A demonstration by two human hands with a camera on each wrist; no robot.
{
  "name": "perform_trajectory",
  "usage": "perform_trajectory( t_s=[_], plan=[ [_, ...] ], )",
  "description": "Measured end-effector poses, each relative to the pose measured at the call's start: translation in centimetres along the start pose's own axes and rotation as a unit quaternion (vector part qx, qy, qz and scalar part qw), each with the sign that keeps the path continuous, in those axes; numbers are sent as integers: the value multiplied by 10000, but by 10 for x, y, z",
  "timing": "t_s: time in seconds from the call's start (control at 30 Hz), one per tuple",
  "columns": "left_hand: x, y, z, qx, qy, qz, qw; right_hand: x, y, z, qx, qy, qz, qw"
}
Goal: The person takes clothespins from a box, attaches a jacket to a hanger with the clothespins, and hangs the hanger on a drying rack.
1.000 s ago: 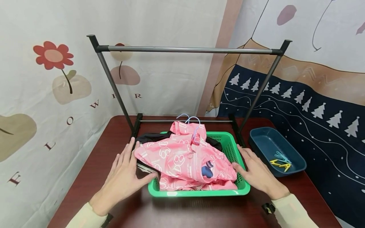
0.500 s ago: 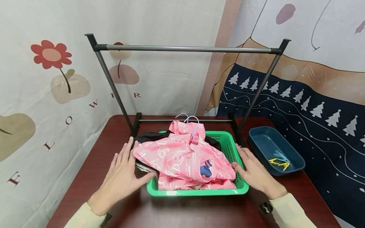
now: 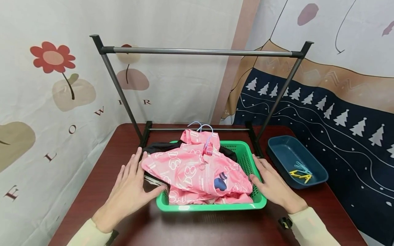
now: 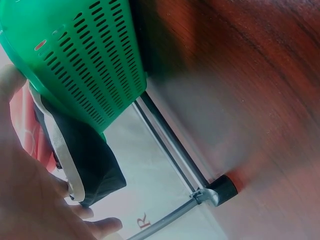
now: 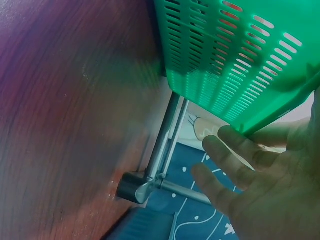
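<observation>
- Green basket on the counter, long axis left to right; inside, a pink garment, collar end toward the rack.
- Backdrop letters: F, L, O, W, R.
- Left hand: grip loose, fingers extended, thumb at the rim.
- Right hand: grip loose, fingers touching the basket's outer edge.
</observation>
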State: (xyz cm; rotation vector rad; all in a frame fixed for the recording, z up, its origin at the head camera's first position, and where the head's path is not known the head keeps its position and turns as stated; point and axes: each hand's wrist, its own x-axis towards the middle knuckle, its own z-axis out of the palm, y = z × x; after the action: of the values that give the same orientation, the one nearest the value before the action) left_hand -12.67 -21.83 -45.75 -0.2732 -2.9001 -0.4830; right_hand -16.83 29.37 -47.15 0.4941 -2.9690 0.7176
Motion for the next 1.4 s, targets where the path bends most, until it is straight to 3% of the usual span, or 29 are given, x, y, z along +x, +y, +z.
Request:
perform_trajectory(
  t_s=[0.93, 1.4],
  plan=[
    [-7, -21, -10, -79, 3, -78, 9999, 9, -18, 11, 234, -121, -143, 9996],
    [-10, -36, -15, -136, -13, -133, 9998, 13, -32, 18, 314, -269, 60, 9991]
  ],
)
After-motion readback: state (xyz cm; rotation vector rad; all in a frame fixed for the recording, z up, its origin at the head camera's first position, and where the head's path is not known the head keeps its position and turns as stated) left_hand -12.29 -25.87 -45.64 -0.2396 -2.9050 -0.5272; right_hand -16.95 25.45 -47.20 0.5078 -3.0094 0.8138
